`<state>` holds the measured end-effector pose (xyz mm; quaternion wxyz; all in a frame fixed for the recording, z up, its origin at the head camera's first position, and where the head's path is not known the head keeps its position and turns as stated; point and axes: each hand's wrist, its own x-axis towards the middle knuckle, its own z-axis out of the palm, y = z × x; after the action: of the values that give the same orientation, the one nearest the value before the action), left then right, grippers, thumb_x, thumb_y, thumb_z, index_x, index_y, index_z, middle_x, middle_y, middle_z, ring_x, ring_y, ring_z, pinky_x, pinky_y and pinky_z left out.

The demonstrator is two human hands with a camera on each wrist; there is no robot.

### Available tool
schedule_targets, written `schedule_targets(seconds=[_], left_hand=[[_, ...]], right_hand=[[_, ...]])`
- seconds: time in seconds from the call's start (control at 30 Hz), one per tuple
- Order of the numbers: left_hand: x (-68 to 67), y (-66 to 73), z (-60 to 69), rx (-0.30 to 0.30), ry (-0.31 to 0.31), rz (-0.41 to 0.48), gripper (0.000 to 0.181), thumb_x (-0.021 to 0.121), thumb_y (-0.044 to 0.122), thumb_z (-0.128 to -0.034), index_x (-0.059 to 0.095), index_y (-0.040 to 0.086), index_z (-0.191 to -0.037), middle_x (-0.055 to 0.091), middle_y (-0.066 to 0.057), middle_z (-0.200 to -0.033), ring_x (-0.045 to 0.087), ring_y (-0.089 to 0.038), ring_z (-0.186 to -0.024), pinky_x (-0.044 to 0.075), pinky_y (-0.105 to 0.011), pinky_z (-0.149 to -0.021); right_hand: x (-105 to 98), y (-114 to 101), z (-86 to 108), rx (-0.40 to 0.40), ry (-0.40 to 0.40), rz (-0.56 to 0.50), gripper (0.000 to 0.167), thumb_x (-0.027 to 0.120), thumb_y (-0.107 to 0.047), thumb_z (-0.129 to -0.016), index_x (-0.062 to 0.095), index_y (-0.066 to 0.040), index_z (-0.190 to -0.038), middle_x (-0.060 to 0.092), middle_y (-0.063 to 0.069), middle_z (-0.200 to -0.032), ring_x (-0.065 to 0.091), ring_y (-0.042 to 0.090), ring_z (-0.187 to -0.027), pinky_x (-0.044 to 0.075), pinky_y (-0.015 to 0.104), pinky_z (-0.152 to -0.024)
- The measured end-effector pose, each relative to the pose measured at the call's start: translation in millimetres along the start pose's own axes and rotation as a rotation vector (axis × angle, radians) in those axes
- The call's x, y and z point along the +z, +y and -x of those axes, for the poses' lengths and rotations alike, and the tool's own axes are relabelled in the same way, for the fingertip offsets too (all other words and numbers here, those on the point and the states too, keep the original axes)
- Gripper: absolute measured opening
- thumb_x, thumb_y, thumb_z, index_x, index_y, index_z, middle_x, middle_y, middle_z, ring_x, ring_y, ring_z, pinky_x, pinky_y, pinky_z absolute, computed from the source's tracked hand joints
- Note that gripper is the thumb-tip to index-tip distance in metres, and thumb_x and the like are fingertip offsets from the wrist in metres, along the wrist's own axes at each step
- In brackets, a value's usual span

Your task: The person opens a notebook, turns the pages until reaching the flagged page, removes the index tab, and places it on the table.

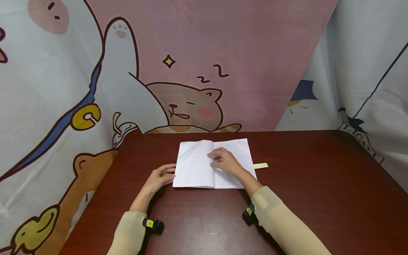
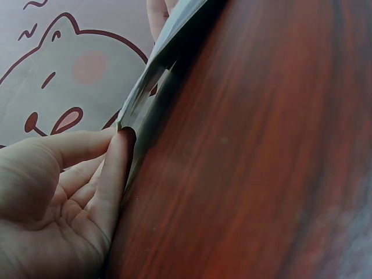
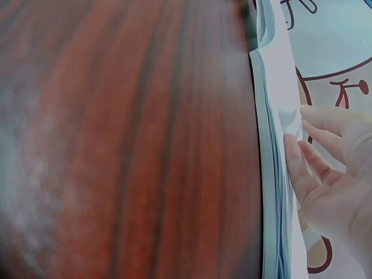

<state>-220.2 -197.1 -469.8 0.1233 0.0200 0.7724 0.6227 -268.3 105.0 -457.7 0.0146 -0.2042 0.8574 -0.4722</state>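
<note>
An open notebook (image 1: 194, 164) with white, faintly ruled pages lies on the table. At its left edge my left hand (image 1: 160, 178) pinches the cover and pages, thumb above and a finger beneath, as the left wrist view shows. My right hand (image 1: 224, 161) is over the middle of the notebook, close to the fold. Its thumb and fingers are bent against a page (image 3: 293, 238), and the paper bulges between them in the right wrist view. The fingertips' exact hold is partly hidden.
A pale yellow paper strip (image 1: 260, 165) sticks out past the notebook's right edge. The dark reddish wooden table (image 1: 318, 184) meets a cartoon-printed cloth (image 1: 255, 71) at the back and sides. Each wrist carries a small black camera (image 1: 249, 214).
</note>
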Motion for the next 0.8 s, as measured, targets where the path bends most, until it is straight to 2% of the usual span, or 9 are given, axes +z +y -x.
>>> schedule_targets(seconds=[0.27, 0.57, 0.8], left_hand=[[0.0, 0.7, 0.5, 0.0, -0.002, 0.002, 0.048, 0.062, 0.004, -0.0961, 0.05, 0.0, -0.143, 0.057, -0.026, -0.136, 0.065, -0.008, -0.1, 0.056, -0.019, -0.083], [0.4, 0.6, 0.4, 0.008, -0.006, 0.003, 0.049, 0.062, 0.005, -0.096, 0.049, -0.001, -0.143, 0.058, -0.026, -0.136, 0.064, -0.006, -0.1, 0.056, -0.018, -0.082], [0.8, 0.6, 1.1, 0.0, 0.004, 0.002, 0.048, 0.062, 0.004, -0.0958, 0.05, 0.0, -0.142, 0.057, -0.026, -0.136, 0.064, -0.006, -0.1, 0.056, -0.019, -0.083]], right_hand=[[-0.5, 2.0, 0.4, -0.046, -0.033, 0.037, 0.03, 0.073, -0.001, -0.083, 0.071, 0.004, -0.112, 0.065, 0.021, -0.119, 0.066, 0.034, -0.106, 0.055, 0.041, -0.095], [-5.4, 1.5, 1.9, 0.029, -0.047, 0.001, 0.032, 0.072, -0.005, -0.087, 0.07, -0.002, -0.119, 0.068, 0.018, -0.124, 0.066, 0.033, -0.111, 0.052, 0.044, -0.099], [-11.8, 1.2, 3.5, 0.037, -0.036, -0.022, 0.03, 0.071, -0.006, -0.089, 0.07, -0.003, -0.118, 0.07, 0.017, -0.122, 0.067, 0.034, -0.111, 0.053, 0.046, -0.098]])
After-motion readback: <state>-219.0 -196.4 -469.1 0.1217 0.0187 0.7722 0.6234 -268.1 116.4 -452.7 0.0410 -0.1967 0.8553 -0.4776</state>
